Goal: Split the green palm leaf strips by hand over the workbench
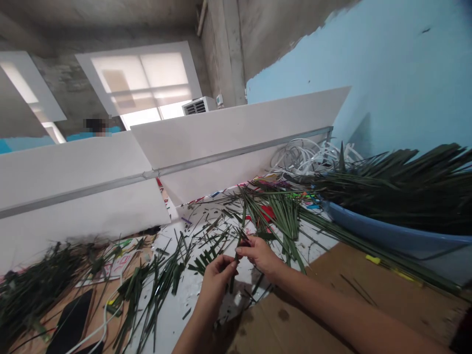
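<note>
Pinching a green leaf strip with left hand and right hand, red-lettered paper illegible

Looks like a small handicraft workshop in a roughly finished building. Has a white counter across the centre, littered with green leaf strips and short clippings. Keeps material in bulk: a blue tub heaped with long leaves at the right, and a tangle of white strapping or cord just above it to the left. Is divided by low white partition panels like workstations, with another person visible beyond at upper left. Shows bare concrete at the top and raggedly edged blue paint at upper right.
</note>
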`<control>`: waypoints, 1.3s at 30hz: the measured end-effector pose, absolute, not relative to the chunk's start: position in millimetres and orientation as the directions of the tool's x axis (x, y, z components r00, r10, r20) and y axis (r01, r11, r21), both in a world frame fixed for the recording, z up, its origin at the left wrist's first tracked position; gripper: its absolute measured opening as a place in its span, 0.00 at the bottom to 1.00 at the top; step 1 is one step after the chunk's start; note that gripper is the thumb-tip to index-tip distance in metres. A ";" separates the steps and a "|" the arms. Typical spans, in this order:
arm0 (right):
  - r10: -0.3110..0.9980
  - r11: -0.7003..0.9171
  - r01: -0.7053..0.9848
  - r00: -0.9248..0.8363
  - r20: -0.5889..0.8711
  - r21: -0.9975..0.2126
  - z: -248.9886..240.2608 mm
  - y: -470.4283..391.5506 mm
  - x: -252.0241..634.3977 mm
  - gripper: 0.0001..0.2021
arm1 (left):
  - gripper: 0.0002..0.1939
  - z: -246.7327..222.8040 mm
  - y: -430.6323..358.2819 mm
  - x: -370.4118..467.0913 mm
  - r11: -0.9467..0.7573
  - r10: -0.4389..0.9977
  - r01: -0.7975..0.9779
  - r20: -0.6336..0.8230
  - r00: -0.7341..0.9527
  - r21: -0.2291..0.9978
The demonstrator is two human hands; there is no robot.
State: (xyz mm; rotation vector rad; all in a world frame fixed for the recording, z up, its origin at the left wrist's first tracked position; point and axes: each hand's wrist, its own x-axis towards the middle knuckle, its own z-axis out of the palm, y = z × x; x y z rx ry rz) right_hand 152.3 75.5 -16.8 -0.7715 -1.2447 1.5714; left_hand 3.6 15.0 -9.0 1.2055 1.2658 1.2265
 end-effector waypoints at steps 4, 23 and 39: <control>0.940 -0.052 -0.262 -0.338 0.042 -0.964 -14.0 73.3 152.9 0.11 | 0.13 -11.5 16.6 7.1 -0.047 0.998 0.078 0.050 -0.042 0.996; 0.867 -0.141 -0.187 -0.497 -0.031 -0.972 -15.1 50.7 145.3 0.22 | 0.16 -9.9 15.5 3.8 -0.041 0.977 -0.049 0.029 -0.212 0.998; 0.880 -0.134 -0.193 -0.474 -0.027 -0.972 -21.5 47.6 142.6 0.23 | 0.10 -15.8 16.8 5.6 -0.076 0.987 -0.006 0.075 -0.145 0.997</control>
